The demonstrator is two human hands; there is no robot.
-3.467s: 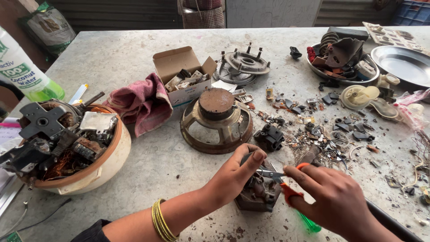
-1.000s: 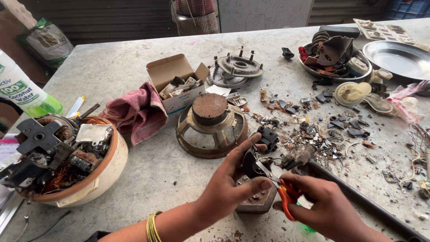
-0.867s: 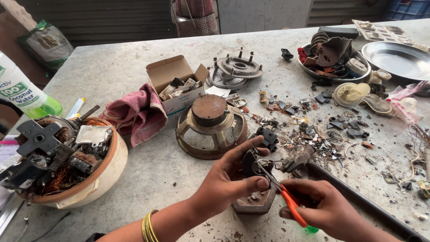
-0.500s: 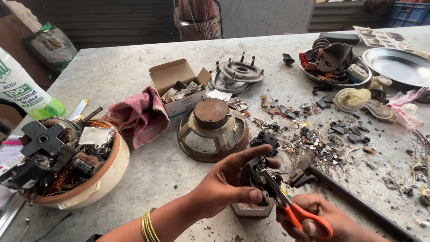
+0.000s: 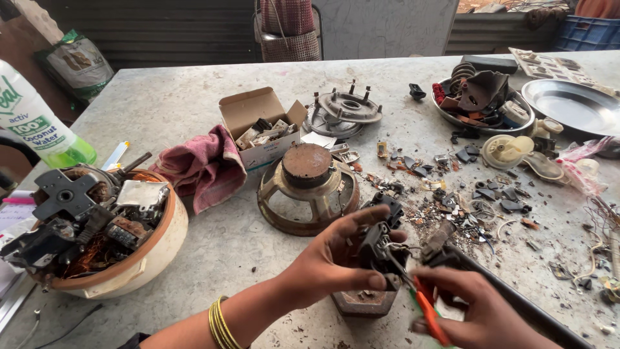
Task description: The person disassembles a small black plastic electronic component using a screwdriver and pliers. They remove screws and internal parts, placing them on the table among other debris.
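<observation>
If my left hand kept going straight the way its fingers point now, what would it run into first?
Your left hand already grips the small black wired part, its fingers pointing right. Past it, the first thing in line looks like the long dark bar beside your right hand, though depth is hard to judge.

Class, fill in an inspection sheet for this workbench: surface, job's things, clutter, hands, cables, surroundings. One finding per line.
Surface: grey stone table, dusty, littered with scraps.
Job's things: small black electrical part with loose wires, orange-handled tool, brown block beneath.
Clutter: rusty speaker frame, open cardboard box, pink cloth, bowl of motor parts, steel plate.
Hands: left hand grips the part; right hand holds the tool.
Cables: thin wires on the part only.
Surroundings: green bottle, sack, shutter behind.
</observation>
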